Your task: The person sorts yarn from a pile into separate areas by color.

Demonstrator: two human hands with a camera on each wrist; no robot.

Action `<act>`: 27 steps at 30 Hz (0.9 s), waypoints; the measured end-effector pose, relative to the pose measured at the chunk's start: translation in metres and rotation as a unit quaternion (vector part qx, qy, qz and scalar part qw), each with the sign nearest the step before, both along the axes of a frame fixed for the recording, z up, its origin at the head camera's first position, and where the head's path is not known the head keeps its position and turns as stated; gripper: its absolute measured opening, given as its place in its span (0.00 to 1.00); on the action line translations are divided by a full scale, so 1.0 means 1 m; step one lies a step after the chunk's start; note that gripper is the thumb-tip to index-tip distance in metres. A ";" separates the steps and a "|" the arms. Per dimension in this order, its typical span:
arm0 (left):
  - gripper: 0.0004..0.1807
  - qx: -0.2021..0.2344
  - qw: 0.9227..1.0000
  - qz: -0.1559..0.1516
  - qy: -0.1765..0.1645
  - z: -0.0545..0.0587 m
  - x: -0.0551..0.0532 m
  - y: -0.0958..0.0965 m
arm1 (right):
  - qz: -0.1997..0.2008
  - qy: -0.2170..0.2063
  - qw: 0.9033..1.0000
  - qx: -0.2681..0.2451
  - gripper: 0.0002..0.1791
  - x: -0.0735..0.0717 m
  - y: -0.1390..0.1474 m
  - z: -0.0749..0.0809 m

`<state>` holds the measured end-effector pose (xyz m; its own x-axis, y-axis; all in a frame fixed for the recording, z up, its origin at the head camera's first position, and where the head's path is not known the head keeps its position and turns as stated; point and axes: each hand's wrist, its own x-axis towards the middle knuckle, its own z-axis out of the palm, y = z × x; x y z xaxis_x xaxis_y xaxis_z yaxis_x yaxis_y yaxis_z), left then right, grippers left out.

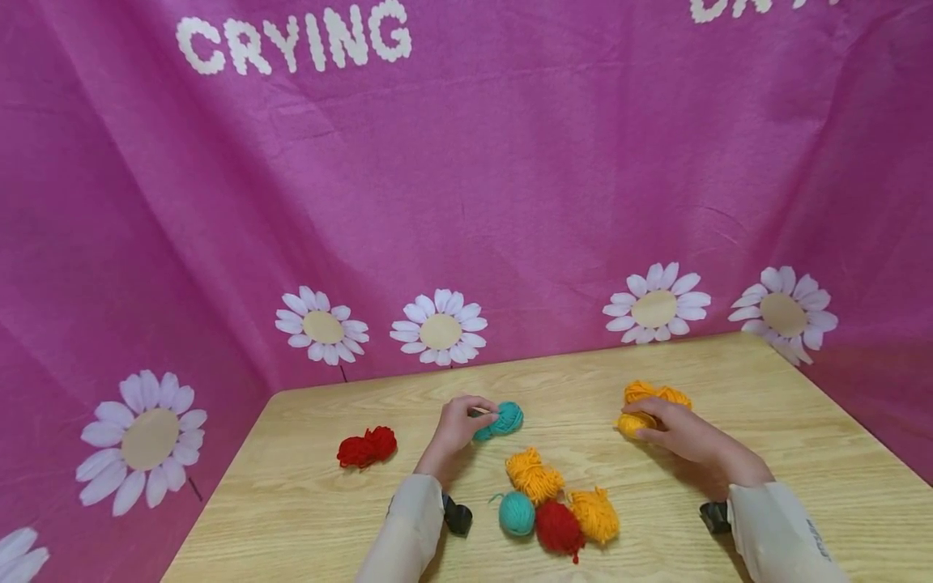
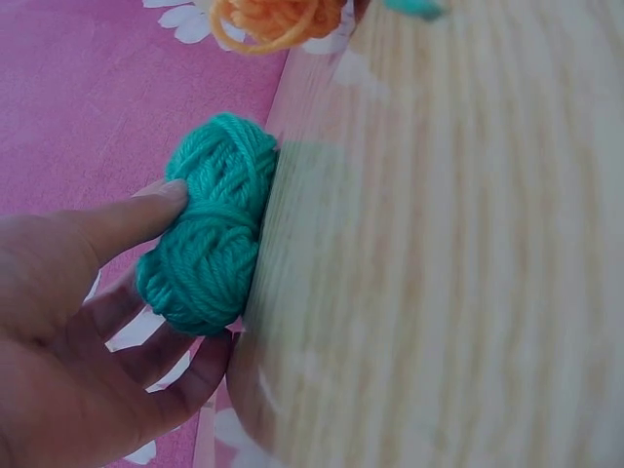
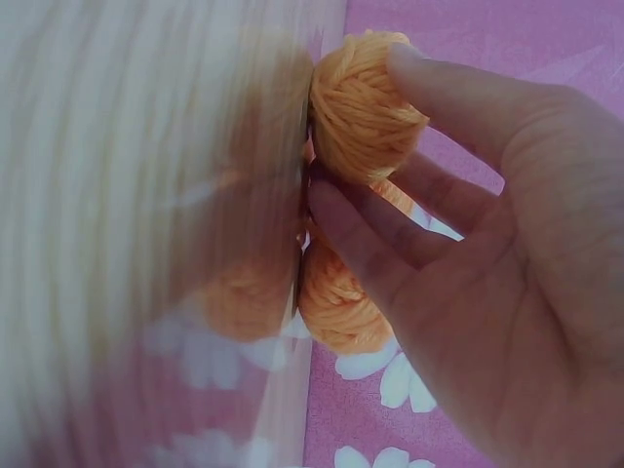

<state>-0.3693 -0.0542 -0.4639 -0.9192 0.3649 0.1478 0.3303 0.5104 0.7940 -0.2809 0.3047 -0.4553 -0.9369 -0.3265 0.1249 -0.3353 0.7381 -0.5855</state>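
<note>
My left hand (image 1: 461, 423) pinches a teal yarn bundle (image 2: 216, 219), thumb on its near side and fingers curled round the far side. The bundle is cinched at its middle and rests at the tabletop. Over at the right, my right hand (image 1: 688, 435) holds a yellow-orange yarn ball (image 3: 363, 107) between thumb and fingers, low at the table. Right behind that ball lies more orange yarn (image 1: 641, 390), partly hidden by the fingers in the right wrist view.
Between my forearms sit a teal ball (image 1: 517, 514), a red ball (image 1: 560, 528) and two orange bundles, one farther back (image 1: 535, 475), one at the right (image 1: 595, 515). A red bundle (image 1: 367, 448) lies left on the wooden table (image 1: 291, 502). A pink flowered cloth (image 1: 525, 202) hangs behind.
</note>
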 end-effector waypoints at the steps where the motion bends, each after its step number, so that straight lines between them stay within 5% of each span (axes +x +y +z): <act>1: 0.06 0.000 1.000 -0.001 0.000 0.000 0.000 0.000 | -0.001 0.003 1.000 0.001 0.22 0.000 0.000 0.000; 18: 0.07 -0.007 1.000 -0.010 -0.009 -0.004 -0.001 -0.002 | 0.003 0.023 0.999 0.023 0.23 0.000 -0.003 0.002; 27: 0.07 0.001 1.000 -0.018 -0.008 -0.003 -0.002 -0.003 | 0.013 0.113 0.993 0.025 0.17 0.001 -0.014 0.007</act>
<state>-0.3716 -0.0572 -0.4666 -0.9078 0.3974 0.1340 0.3357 0.4969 0.8003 -0.2795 0.2909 -0.4483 -0.8781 -0.3611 0.3140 -0.4731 0.7537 -0.4561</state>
